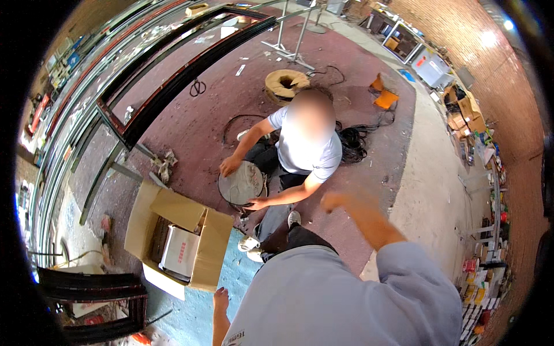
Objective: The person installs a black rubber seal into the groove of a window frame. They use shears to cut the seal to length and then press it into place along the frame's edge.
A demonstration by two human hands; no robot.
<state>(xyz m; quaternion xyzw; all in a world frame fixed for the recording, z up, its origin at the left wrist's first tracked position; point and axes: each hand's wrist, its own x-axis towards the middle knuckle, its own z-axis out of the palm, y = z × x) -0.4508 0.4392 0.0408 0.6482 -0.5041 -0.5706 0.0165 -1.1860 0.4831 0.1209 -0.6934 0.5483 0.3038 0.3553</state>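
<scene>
Cardboard box (190, 242) sits open on the floor just beside my left hand (220, 300), which hangs low, fingers loosely together, holding nothing. My right hand (333, 200) is raised and blurred; I cannot tell its state. I judge 1 step pending: reaching into the box, which calls for bending down.

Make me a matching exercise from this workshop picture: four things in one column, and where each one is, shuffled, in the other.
Things:
1. cardboard box
2. round metal lid
3. right hand
4. left hand

Places:
A. under the seated co-worker's hands
B. raised in the air, blurred
C. open on the floor at lower left
D. low at the bottom edge, near the box

Pairs: 1-C, 2-A, 3-B, 4-D
</scene>
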